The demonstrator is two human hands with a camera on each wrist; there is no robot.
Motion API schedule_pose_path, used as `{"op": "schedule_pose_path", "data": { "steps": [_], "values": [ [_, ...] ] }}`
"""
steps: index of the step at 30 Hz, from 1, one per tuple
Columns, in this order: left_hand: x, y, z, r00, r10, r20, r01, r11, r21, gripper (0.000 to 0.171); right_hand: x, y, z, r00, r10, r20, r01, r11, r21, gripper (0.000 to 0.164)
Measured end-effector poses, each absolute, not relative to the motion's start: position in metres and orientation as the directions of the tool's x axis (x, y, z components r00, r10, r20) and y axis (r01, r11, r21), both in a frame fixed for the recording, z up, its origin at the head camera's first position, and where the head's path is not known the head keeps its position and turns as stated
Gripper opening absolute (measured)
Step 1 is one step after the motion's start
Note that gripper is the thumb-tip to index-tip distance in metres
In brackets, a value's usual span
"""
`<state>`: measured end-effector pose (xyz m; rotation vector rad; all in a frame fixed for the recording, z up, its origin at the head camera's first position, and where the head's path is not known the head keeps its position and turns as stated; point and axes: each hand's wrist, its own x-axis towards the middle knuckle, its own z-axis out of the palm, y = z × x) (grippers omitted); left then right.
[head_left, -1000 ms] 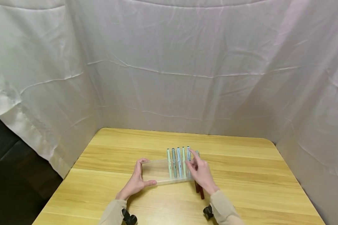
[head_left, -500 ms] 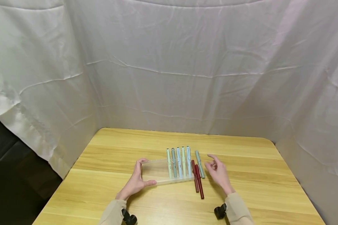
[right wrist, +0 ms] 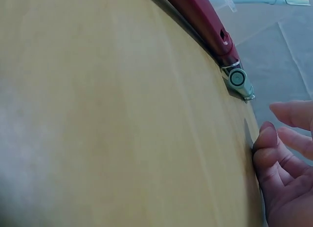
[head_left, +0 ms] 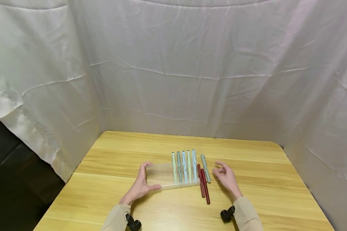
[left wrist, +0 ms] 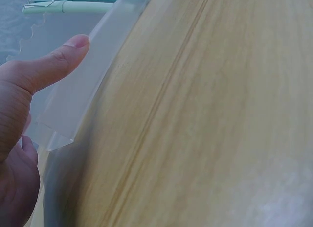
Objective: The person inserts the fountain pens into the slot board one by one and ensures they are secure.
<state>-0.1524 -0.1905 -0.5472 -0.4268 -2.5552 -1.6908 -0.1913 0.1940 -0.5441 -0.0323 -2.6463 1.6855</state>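
Note:
My left hand grips the left end of a clear plastic pen tray, its thumb over the near wall. Several pens stand side by side in the tray's right part, including a pale green pen and a light blue pen at the far right. To the right of the tray lie two dark red pens and a grey-green pen. My right hand rests low over the table beside them, fingers loosely bent, holding nothing. In the right wrist view, a red pen lies apart from its fingertips.
The wooden table extends around the tray on all sides. Pale curtains hang behind it and at both sides. A dark area lies beyond the table's left edge.
My right hand has left the rightmost light blue pen in the tray and moved right, uncovering the red and grey-green pens. My left hand has stayed on the tray.

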Motion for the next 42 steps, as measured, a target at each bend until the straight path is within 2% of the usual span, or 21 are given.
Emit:
{"op": "schedule_pose_path", "data": {
  "steps": [6,14,30,36,42],
  "values": [
    [-0.153,-0.190,-0.548,-0.961,0.197,0.196,0.257,0.366,0.894,0.095,-0.193,0.194,-0.544,-1.000,0.003,-0.026,0.025,0.498,-0.867,0.055],
    [-0.153,-0.190,-0.549,-0.959,0.198,0.203,0.264,0.367,0.892,0.095,-0.195,0.193,-0.542,-0.998,0.013,-0.057,0.055,0.533,-0.844,0.057],
    [-0.153,-0.191,-0.549,-0.959,0.202,0.198,0.260,0.357,0.897,0.096,-0.199,0.186,-0.541,-0.998,-0.012,-0.054,0.035,0.619,-0.784,0.068],
    [-0.153,-0.191,-0.549,-0.963,0.202,0.181,0.244,0.355,0.903,0.097,-0.193,0.191,-0.536,-0.995,-0.089,-0.042,-0.020,0.599,-0.800,0.070],
    [-0.153,-0.191,-0.548,-0.962,0.205,0.180,0.244,0.349,0.905,0.097,-0.182,0.201,-0.530,-0.979,-0.194,-0.061,-0.064,0.579,-0.813,0.080]
  ]
}}
